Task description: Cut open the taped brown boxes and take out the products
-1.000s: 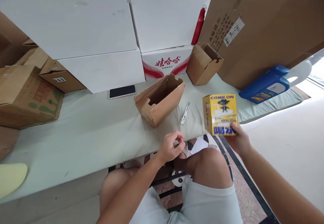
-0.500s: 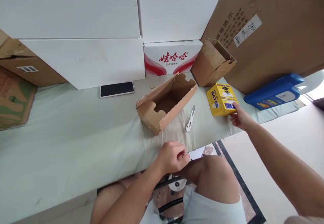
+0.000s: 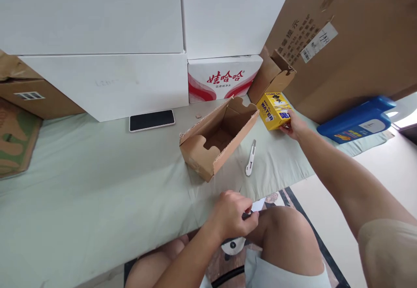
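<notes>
Step in hand: by judgement, one-handed positioning of the yellow box (image 3: 273,107) at the right part of the counter (image 3: 97,183). The box is in front of the upright carton (image 3: 265,77) and just beyond the right end of the open carton (image 3: 197,160).

Grip state, right hand (image 3: 294,125): grasping the yellow box at its near right corner. Whether the box's underside bears on the counter cannot be told. Grip state, left hand (image 3: 233,214): released, fingers loosely curled, no object visible; it is at the near edge, in front of the open carton.

Next move: likely calls for a level box and full support beneath it before the right grip is relaxed. Keep clear of the utility knife (image 3: 250,160), which lies between the open carton and the near edge.

Materials: the yellow box is a compact block with flat printed faces and crisp edges, probably thin card. The open carton is long, narrow and plain brown, with rough corrugated rims and a curved cutout in each end panel. The upright carton is of similar board. The counter has a soft, creased, pale green fabric covering. The knife has a slim white handle
</notes>
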The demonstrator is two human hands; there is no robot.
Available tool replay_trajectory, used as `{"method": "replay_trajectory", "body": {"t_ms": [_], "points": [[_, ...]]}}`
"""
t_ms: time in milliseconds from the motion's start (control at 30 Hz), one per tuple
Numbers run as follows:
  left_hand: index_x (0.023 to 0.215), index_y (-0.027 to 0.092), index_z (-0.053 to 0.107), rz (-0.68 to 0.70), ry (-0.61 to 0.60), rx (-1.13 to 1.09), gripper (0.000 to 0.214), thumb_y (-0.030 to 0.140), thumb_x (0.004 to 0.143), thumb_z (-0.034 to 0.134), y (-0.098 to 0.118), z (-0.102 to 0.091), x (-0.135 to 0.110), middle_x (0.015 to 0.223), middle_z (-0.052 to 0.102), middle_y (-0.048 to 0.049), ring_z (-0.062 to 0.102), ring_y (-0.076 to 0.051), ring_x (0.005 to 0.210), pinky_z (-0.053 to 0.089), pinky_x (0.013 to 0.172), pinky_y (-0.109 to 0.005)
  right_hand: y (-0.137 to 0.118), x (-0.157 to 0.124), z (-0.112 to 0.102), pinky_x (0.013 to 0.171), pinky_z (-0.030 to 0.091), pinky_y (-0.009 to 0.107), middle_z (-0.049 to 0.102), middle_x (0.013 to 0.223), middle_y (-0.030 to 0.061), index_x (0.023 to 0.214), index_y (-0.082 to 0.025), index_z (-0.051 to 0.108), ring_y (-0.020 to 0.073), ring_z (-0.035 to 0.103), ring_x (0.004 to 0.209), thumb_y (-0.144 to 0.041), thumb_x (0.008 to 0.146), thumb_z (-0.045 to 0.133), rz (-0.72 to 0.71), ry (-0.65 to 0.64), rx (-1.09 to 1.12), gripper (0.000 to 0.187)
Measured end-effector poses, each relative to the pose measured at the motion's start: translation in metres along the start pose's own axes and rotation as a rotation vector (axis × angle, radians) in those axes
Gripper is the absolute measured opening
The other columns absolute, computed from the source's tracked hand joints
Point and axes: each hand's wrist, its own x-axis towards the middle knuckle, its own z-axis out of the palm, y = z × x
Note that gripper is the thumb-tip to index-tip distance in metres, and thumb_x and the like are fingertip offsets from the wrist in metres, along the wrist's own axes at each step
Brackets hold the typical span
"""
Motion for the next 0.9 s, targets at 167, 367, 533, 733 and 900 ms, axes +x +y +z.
{"method": "replay_trajectory", "body": {"t_ms": [167,367,533,733,900], "points": [[0.061,0.02,0.042,-0.004,0.015,0.013,0.027,0.029,0.078,0.061,-0.007,0.0,0.001,0.055,0.057,0.001,0.051,-0.013,0.055,0.028,0.059,-0.03,-0.009,0.015,0.032,0.057,0.056,0.018,0.059,0.077,-0.0013,0.097,-0.021,0.06,0.0099,0.059,0.066,-0.044,0.1,0.058,-0.028,-0.014,0.022,0.023],[0.058,0.02,0.043,-0.02,-0.016,0.042,0.029,0.031,0.076,0.063,-0.014,0.003,0.009,0.051,0.056,0.0007,0.051,-0.013,0.052,0.027,0.057,-0.03,-0.014,0.02,0.076,0.072,0.057,0.018,0.068,0.107,0.0003,0.103,-0.029,0.058,0.0094,0.068,0.093,-0.057,0.103,0.043,-0.059,-0.255,0.056,0.032],[0.059,0.02,0.046,-0.063,-0.022,0.052,0.032,0.037,0.08,0.062,-0.014,-0.003,0.011,0.052,0.058,0.0002,0.053,-0.014,0.054,0.03,0.058,-0.03,-0.023,-0.011,0.09,0.09,0.057,0.026,0.069,0.122,0.0002,0.101,-0.03,0.062,0.0131,0.067,0.106,-0.05,0.099,0.048,-0.139,-0.405,-0.051,0.024],[0.06,0.021,0.048,-0.07,-0.009,0.069,0.031,0.038,0.082,0.061,-0.009,-0.013,0.005,0.056,0.062,-0.0003,0.058,-0.015,0.059,0.033,0.062,-0.03,-0.06,-0.117,0.067,0.079,0.062,0.03,0.07,0.124,0.003,0.114,-0.029,0.07,0.0199,0.068,0.101,-0.053,0.084,0.071,-0.353,-0.813,-0.394,0.038],[0.06,0.021,0.047,-0.099,0.027,0.058,0.03,0.036,0.083,0.06,-0.002,-0.018,-0.005,0.057,0.061,0.0008,0.058,-0.015,0.061,0.036,0.066,-0.029,-0.07,-0.192,0.055,0.056,0.061,0.026,0.073,0.096,0.0072,0.106,-0.022,0.073,0.0199,0.069,0.078,-0.025,0.075,0.085,-0.316,-0.819,-0.91,0.033]]}}
